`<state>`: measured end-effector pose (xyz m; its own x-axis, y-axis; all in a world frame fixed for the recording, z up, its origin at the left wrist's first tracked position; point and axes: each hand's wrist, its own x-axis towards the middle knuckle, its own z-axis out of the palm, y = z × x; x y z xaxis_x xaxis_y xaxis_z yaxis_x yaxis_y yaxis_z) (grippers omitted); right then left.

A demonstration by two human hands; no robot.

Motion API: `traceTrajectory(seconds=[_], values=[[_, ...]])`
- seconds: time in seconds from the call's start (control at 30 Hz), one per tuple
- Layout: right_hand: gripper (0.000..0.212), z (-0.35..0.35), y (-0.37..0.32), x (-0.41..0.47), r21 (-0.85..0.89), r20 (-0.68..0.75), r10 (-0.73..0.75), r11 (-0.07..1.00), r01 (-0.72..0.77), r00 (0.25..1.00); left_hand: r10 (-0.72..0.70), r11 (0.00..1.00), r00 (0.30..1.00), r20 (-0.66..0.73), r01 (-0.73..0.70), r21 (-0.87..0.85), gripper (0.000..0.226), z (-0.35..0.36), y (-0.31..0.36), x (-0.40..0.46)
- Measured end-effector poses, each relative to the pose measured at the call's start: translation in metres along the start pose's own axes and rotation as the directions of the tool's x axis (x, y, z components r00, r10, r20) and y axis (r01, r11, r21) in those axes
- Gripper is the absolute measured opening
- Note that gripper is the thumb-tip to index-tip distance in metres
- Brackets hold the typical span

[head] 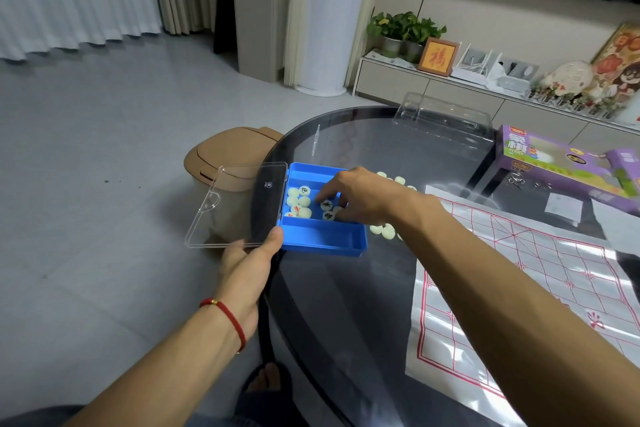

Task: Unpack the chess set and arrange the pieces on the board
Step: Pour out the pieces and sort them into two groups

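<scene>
A blue plastic box [322,239] with a clear hinged lid [235,204] folded open to the left sits at the left edge of the dark glass table [346,305]. Several pale round chess pieces [298,202] lie inside it. My left hand [249,260] grips the box's near-left corner, thumb on the rim. My right hand [360,196] reaches into the box, its fingers curled round pieces there. More pale pieces [382,229] lie on the table just right of the box. The white board sheet [519,288] with red lines is spread on the right.
A purple game carton [561,159] and a clear plastic tray [443,121] stand at the table's far side, with small papers [562,208] near them. A tan bin [225,163] stands on the floor left of the table. A low cabinet runs along the wall.
</scene>
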<state>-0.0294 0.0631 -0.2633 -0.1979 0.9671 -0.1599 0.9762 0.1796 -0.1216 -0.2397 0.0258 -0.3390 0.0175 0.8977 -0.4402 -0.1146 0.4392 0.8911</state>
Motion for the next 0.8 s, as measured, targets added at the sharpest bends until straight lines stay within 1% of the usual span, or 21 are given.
traceTrajectory(seconds=[0.07,0.13,0.23,0.3,0.37,0.47,0.53,0.63,0.7,0.8], values=[[0.04,0.002,0.001,0.002,0.008,-0.012,-0.013,1.0,0.013,1.0,0.007,1.0,1.0,0.001,-0.007,0.006,0.056,-0.001,-0.001,0.001],[0.032,0.004,0.002,0.003,0.028,-0.054,-0.012,1.0,0.014,0.998,0.0,1.0,1.0,0.001,0.0,0.01,0.057,-0.001,-0.001,0.002],[0.023,0.006,0.001,0.002,0.048,-0.104,-0.012,0.999,0.017,0.995,-0.009,1.0,1.0,0.002,0.009,0.006,0.052,0.0,0.001,0.001],[0.02,0.006,0.001,0.0,0.05,-0.124,-0.02,0.998,0.026,0.992,-0.014,1.0,1.0,0.009,0.014,0.0,0.048,0.001,0.002,-0.002],[0.021,-0.001,0.005,-0.002,0.06,-0.175,-0.023,0.998,0.033,0.984,-0.013,1.0,1.0,0.025,0.013,-0.01,0.043,0.002,0.003,-0.004],[0.023,-0.021,0.028,-0.005,0.116,-0.326,0.067,0.993,-0.03,0.943,-0.015,1.0,0.999,0.035,0.015,-0.016,0.046,0.001,0.001,-0.003],[0.027,-0.033,0.053,-0.006,0.149,-0.377,0.166,0.982,-0.117,0.911,-0.012,1.0,0.999,0.035,0.013,-0.015,0.051,0.001,-0.001,-0.003],[0.028,-0.036,0.082,0.0,0.143,-0.348,0.258,0.965,-0.221,0.901,-0.006,1.0,0.999,0.041,0.006,-0.01,0.052,0.001,-0.001,-0.002],[0.025,-0.032,0.088,0.009,0.104,-0.329,0.259,0.966,-0.238,0.908,-0.004,1.0,0.999,0.041,0.004,-0.008,0.055,0.0,-0.003,0.001],[0.024,-0.021,0.086,0.022,0.084,-0.28,0.245,0.97,-0.23,0.928,-0.011,1.0,0.999,0.034,0.011,-0.002,0.071,-0.002,-0.005,0.005]])
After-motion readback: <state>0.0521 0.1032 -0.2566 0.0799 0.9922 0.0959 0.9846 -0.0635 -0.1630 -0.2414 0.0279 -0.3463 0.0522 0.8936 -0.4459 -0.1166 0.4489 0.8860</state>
